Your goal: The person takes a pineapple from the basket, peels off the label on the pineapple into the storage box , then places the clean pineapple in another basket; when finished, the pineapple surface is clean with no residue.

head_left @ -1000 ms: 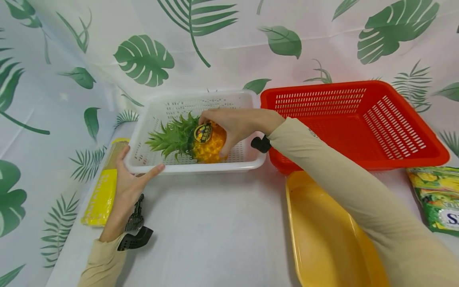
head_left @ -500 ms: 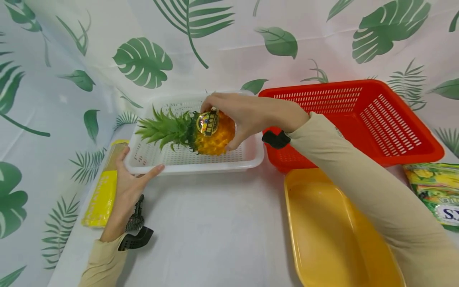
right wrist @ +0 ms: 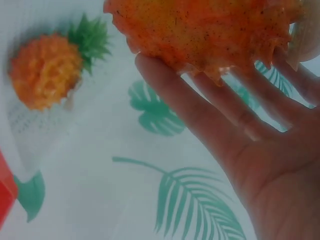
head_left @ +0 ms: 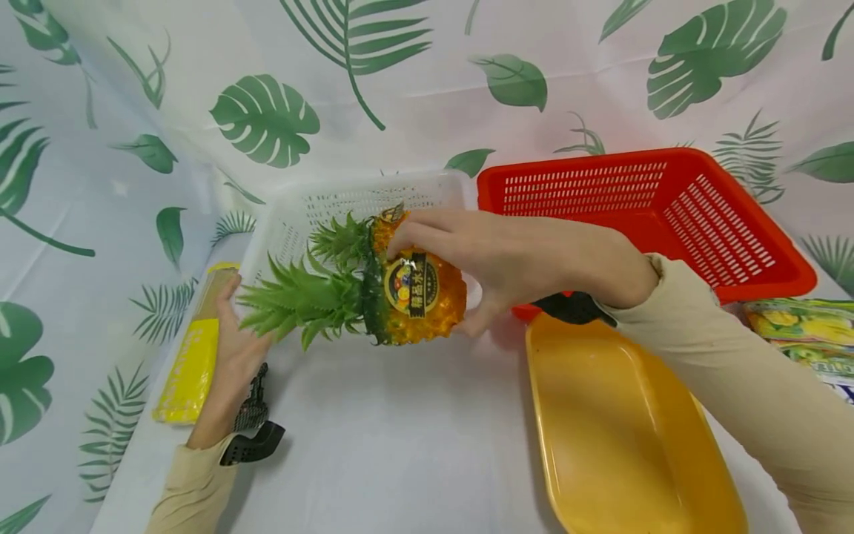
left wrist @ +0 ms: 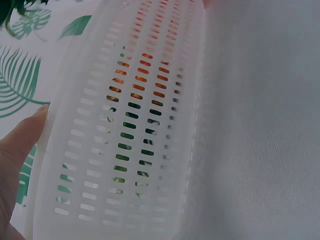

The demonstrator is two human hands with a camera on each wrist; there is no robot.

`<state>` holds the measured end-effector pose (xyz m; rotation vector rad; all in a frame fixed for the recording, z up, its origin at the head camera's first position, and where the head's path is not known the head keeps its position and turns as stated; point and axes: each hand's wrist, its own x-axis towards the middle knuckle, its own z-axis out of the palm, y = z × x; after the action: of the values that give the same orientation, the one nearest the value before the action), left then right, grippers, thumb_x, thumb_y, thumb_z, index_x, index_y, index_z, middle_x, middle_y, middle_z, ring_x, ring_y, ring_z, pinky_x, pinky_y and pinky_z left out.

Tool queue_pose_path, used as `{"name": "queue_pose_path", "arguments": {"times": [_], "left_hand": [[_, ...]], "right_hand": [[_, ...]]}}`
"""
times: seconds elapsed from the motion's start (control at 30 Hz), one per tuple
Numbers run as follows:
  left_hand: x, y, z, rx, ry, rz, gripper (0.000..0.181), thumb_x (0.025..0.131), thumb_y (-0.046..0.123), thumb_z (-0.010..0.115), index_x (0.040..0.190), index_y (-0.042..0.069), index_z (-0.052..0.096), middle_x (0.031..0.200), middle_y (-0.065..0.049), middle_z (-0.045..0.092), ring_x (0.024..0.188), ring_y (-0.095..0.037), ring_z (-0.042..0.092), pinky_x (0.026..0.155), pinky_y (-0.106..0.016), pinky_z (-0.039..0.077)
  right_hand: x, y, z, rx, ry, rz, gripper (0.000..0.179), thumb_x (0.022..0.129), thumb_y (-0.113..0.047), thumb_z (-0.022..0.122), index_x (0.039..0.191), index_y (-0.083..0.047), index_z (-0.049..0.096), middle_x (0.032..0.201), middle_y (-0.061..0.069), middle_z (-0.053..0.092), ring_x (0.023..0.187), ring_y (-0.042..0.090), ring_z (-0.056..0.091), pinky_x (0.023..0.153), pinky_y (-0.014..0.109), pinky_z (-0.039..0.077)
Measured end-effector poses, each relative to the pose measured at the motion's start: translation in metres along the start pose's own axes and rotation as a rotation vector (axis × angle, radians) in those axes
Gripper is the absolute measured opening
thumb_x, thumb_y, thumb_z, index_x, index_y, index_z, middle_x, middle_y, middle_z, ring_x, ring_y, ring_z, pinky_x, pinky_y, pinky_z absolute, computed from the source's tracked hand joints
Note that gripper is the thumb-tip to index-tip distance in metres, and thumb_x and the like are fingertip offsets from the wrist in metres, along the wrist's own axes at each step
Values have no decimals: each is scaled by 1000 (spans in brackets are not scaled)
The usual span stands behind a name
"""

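My right hand [head_left: 514, 248] grips a pineapple [head_left: 434, 315] with a green crown pointing left and a round black-and-gold label. It is raised over the front side of the white basket [head_left: 293, 208]. Behind it a second pineapple [head_left: 336, 241] lies in the basket, partly covered by the first and by my fingers; the right wrist view shows this other pineapple [right wrist: 45, 72] whole. My left hand [head_left: 233, 345] holds the basket's front left corner, its thumb partly hidden by the held pineapple's leaves. One digit lies against the basket rim [left wrist: 42, 145] in the left wrist view.
A red basket [head_left: 727, 222] stands right of the white one. In front of it is a yellow tray [head_left: 600, 430], partly under my right forearm. A yellow packet [head_left: 190, 371] lies at the left, and a green-and-yellow bag [head_left: 800, 326] at the right.
The pineapple in my right hand has risen out of the white basket and come nearer and to the right, uncovering another pineapple behind it. My left hand has stayed at the corner.
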<state>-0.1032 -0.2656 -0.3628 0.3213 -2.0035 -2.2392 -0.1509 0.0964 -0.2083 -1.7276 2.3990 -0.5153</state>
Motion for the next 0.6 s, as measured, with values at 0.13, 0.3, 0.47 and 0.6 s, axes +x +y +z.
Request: {"name": "queue_pose_path", "arguments": {"times": [0.13, 0.3, 0.47, 0.6], "left_hand": [[-1, -3, 0, 120, 47, 21, 93, 93, -15, 61, 160, 20, 8, 164, -12, 28, 134, -17, 43, 110, -23, 41], [-3, -6, 2, 313, 75, 22, 104, 92, 3, 76, 164, 23, 5, 162, -14, 30, 137, -25, 42, 113, -37, 41], [-4, -6, 4, 331, 85, 18, 107, 91, 10, 81, 165, 24, 5, 161, -13, 32, 138, -24, 42, 110, -34, 43], [-2, -5, 4, 333, 90, 31, 107, 90, 10, 82, 165, 24, 7, 161, -11, 32, 137, -22, 41, 113, -37, 42]], "right_hand": [[-11, -4, 15, 56, -24, -15, 82, 80, -26, 91, 145, -9, 45, 147, 3, 48, 131, 18, 47, 106, 36, 51], [-19, 0, 37, 118, -64, -6, 77, 79, -21, 90, 142, -11, 47, 140, 0, 51, 127, 15, 49, 104, 34, 52], [-24, 5, 60, 122, -109, 35, 73, 74, -17, 88, 137, -13, 50, 133, -3, 53, 121, 13, 51, 103, 34, 51], [-28, 9, 69, 128, -100, 62, 72, 74, -18, 89, 136, -13, 52, 132, -4, 55, 119, 14, 53, 101, 36, 52]]}}
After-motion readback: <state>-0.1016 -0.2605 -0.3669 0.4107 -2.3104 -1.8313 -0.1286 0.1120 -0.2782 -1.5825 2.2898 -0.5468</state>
